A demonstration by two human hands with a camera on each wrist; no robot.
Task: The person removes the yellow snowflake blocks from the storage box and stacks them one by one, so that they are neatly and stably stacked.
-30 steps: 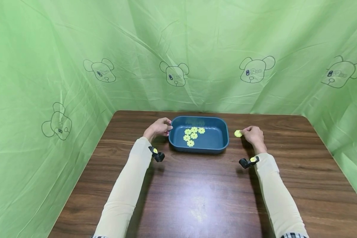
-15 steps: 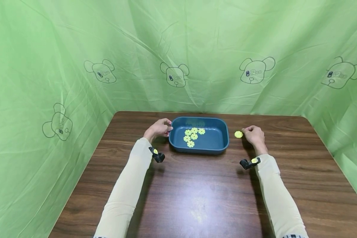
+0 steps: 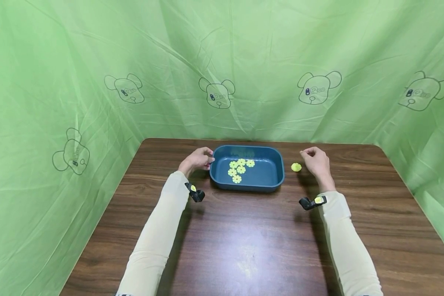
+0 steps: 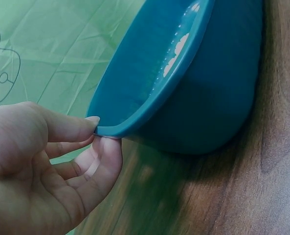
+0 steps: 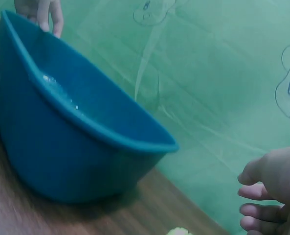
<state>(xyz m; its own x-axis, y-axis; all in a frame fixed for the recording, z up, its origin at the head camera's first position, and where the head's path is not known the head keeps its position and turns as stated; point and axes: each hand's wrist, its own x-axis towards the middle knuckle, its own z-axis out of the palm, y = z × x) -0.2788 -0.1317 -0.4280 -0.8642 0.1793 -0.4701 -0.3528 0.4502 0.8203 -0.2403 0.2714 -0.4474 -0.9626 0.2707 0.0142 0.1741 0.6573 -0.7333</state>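
A blue rectangular basin (image 3: 260, 174) stands on the table, with several yellow flower-shaped pieces (image 3: 241, 169) lying on the left part of its floor. My left hand (image 3: 197, 159) pinches the rim at its left end; the left wrist view shows the thumb inside and the fingers (image 4: 108, 156) under the rim's outer side. One more yellow flower-shaped piece (image 3: 296, 167) lies on the table just right of the basin. Above and to the right of that piece is my right hand (image 3: 317, 162), its fingers loosely bent and apart from it, holding nothing. In the right wrist view those fingers (image 5: 257, 210) are spread.
A dark wooden table (image 3: 222, 246) spreads under everything, its back edge close to a green curtain (image 3: 259, 49) printed with bear heads. The curtain also hangs along the left and right sides.
My right hand has let go of the yellow flower-shaped piece on the table and risen away from it. The left hand and the basin have kept their places.
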